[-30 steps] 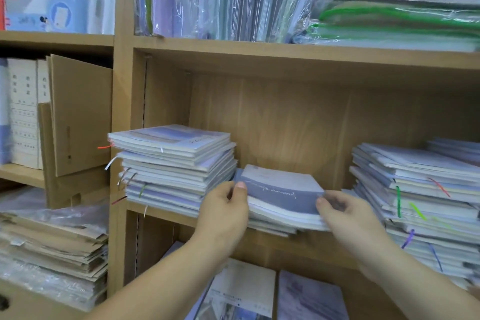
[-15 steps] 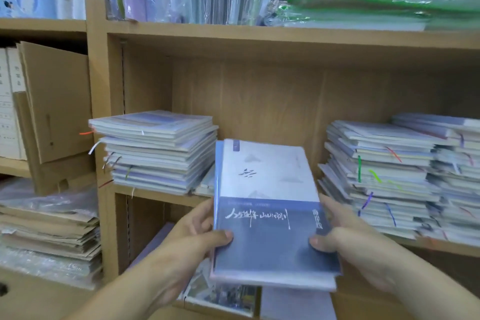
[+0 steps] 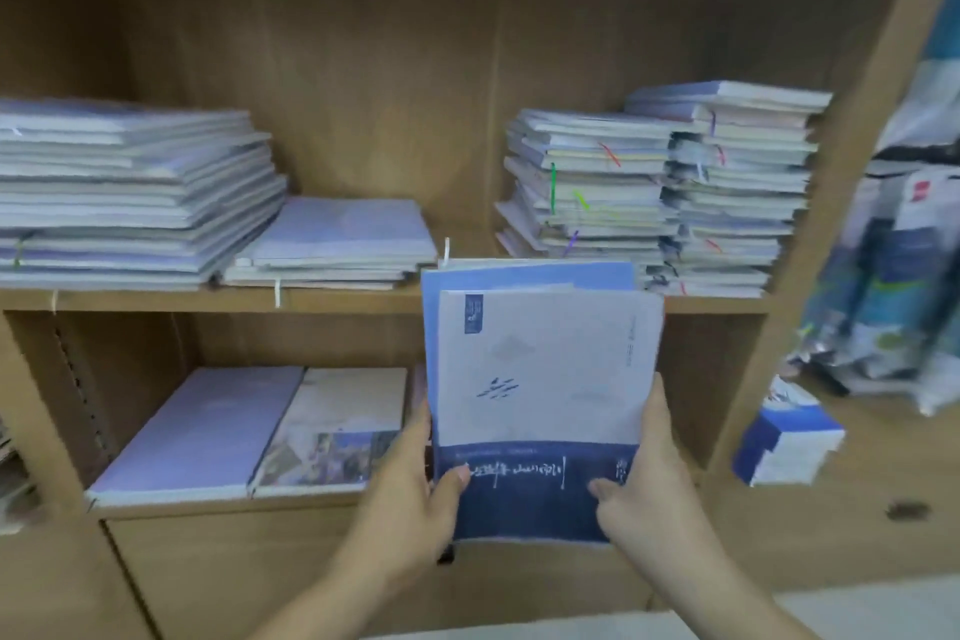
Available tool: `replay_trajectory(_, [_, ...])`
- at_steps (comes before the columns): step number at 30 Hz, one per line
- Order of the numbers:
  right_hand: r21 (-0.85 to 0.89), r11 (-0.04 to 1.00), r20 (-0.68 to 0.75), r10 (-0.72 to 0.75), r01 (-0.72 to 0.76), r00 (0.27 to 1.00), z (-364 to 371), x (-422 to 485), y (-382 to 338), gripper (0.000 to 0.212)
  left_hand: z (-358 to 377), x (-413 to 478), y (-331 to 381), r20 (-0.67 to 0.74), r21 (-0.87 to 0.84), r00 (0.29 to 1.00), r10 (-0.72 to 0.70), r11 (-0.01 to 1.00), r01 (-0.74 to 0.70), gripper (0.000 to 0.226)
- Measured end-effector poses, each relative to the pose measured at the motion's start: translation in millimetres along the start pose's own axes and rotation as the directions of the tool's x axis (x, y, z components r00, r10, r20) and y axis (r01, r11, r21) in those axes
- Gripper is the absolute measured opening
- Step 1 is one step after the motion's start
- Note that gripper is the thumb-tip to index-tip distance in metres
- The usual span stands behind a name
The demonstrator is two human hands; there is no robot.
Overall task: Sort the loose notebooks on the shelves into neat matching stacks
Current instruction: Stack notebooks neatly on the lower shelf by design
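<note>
A blue-and-white notebook bundle is held upright before the shelf, clasped at its lower sides by the curled left grip and right grip.

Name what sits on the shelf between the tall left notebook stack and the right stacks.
Head view: a low lavender-topped notebook stack, then bare shelf.

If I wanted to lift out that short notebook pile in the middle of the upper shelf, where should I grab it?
Probably its front right corner, coming from the front. The short pile lies flat with its left side tucked against the tall left stack, while its right edge is free.
</note>
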State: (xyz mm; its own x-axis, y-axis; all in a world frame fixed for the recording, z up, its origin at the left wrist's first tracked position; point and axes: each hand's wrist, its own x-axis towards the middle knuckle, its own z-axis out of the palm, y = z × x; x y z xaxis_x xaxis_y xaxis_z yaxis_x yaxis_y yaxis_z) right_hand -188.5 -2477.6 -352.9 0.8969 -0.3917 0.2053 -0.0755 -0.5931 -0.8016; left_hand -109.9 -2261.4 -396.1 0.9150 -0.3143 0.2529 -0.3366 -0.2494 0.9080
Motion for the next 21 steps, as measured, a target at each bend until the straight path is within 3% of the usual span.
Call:
replay_trajectory(3, [-0.008, 0.999, -0.068, 0.037, -0.038, 0.997, -14, 7, 25, 0.126, 33, 11, -1, 0.027, 0.064, 0.997, 0.076, 0.995, -0.077, 0.08])
replay_trajectory(7, [0.01, 1.0, -0.161, 0.011, -0.009, 0.987, -24, 33, 62, 0.119, 72, 37, -11, -0.004, 0.182, 0.993, 0.121, 0.976, -0.118, 0.067])
replay_trajectory(11, [0.062, 0.998, -0.161, 0.024, -0.014, 0.987, -30, 72, 94, 0.099, 106, 66, -22, 0.009, 0.187, 0.991, 0.137, 0.973, -0.136, 0.061])
replay_trajectory(21, [0.067, 0.983, -0.115, 0.176, -0.169, 0.978, -24, 115, 152, 0.09, 153, 105, -41, 0.078, 0.26, 0.993, 0.083, 0.96, -0.1, 0.053])
